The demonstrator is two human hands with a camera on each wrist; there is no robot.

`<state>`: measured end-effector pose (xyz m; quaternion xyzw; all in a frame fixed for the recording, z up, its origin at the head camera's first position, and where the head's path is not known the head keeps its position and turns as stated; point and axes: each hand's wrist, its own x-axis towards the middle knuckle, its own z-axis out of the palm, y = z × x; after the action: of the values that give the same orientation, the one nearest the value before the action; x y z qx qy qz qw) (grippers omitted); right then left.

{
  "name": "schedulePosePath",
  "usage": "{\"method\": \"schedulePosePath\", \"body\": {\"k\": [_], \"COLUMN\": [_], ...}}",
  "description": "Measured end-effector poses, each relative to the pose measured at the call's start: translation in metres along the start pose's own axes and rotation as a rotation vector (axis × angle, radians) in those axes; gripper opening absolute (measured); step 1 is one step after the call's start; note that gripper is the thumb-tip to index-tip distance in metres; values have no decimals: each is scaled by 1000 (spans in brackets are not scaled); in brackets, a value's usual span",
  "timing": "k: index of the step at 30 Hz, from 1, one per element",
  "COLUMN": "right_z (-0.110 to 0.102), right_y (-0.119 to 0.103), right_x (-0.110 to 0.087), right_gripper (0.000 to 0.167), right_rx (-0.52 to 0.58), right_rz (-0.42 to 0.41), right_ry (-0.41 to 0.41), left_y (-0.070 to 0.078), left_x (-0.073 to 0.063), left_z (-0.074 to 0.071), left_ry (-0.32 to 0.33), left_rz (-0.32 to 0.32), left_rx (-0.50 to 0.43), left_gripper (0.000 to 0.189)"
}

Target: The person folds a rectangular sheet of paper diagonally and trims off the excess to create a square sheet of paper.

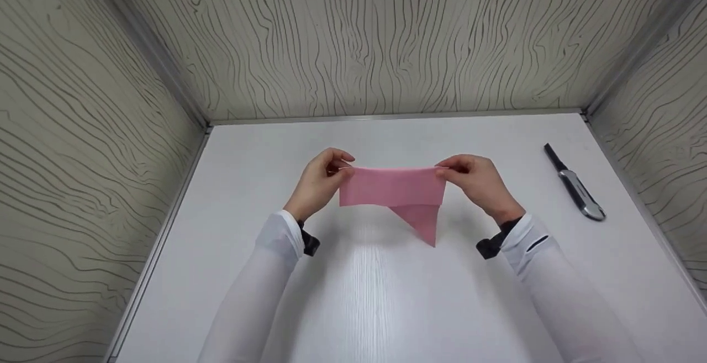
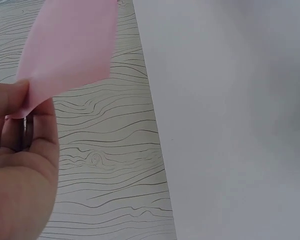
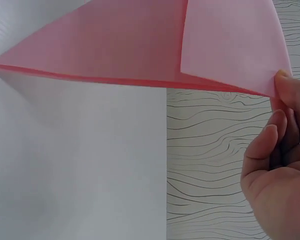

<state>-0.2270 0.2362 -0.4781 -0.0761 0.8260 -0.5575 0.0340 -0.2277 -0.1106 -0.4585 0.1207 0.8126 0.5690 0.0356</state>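
A folded sheet of pink paper [image 1: 392, 186] is held up over the white table, its top edge running between both hands. My left hand [image 1: 323, 178] pinches the upper left corner between thumb and fingers; the left wrist view shows the thumb on the paper [image 2: 72, 47] there. At the upper right corner my right hand [image 1: 474, 179] pinches the sheet the same way. Below the straight band, a pointed flap hangs down on the right side. In the right wrist view the folded layers of the paper [image 3: 125, 45] show along the lower edge, tapering to a point at the left.
A black and grey utility lighter [image 1: 575, 183] lies on the white table [image 1: 248, 186] at the right. Wood-grain panels [image 1: 375, 42] stand behind and at both sides of the table. Each wrist wears a dark strap with a small camera [image 1: 311, 243].
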Motion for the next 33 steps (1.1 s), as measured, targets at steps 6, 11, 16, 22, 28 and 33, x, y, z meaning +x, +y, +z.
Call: {"method": "schedulePosePath", "body": {"k": [6, 11, 16, 22, 28, 33], "right_z": [-4, -6, -6, -2, 5, 12], "right_y": [-21, -9, -10, -12, -9, -11], "right_x": [-11, -5, -5, -9, -9, -9], "right_gripper": [27, 27, 28, 24, 18, 14], "right_rx": [20, 25, -17, -37, -84, -75], "right_rz": [23, -3, -37, -56, -119, -122], "right_ry": [-8, 5, 27, 66, 97, 104], "left_y": [0, -2, 1, 4, 3, 9], "left_x": [1, 2, 2, 2, 1, 4], "left_z": [-5, -10, -14, -15, -15, -13], "left_ry": [22, 40, -7, -37, -53, -88], "left_rz": [-57, -91, -45, 42, 44, 121], "left_rx": [-81, -132, -1, 160, 265, 415], "left_gripper": [21, 23, 27, 18, 12, 18]}}
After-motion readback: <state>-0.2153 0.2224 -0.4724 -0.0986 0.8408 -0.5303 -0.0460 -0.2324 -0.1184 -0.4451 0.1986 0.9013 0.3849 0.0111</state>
